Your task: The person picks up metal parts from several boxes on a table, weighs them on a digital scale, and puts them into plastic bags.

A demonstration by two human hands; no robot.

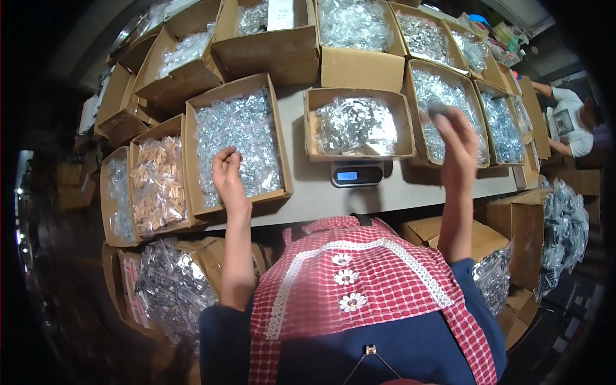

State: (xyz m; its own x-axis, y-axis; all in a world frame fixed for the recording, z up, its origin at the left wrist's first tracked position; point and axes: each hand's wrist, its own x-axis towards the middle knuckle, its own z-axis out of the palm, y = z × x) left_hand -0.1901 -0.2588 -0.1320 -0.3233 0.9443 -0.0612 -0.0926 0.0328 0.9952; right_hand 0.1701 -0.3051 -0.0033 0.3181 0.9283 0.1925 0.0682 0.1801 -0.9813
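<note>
My left hand (229, 176) is over a cardboard box (280, 154) full of clear bags of small silvery metal parts (237, 128). Its fingers are curled together at the bags; whether they pinch one is hidden. My right hand (457, 138) is raised over the near side of another box (449, 67) of bagged metal parts. Motion smears its bent fingers, and a dark blur at the fingertips cannot be made out. Between both hands, an open carton (359, 152) of bagged shiny metal pieces (357, 125) rests on a digital scale (357, 175) with a lit display.
A box of bagged tan pieces (157, 179) stands at the left. More cartons (362, 67) line the back of the table (308, 205). Below its front edge are bags of metal parts (173, 285) and further boxes (513, 221). Another person (571, 122) is at the far right.
</note>
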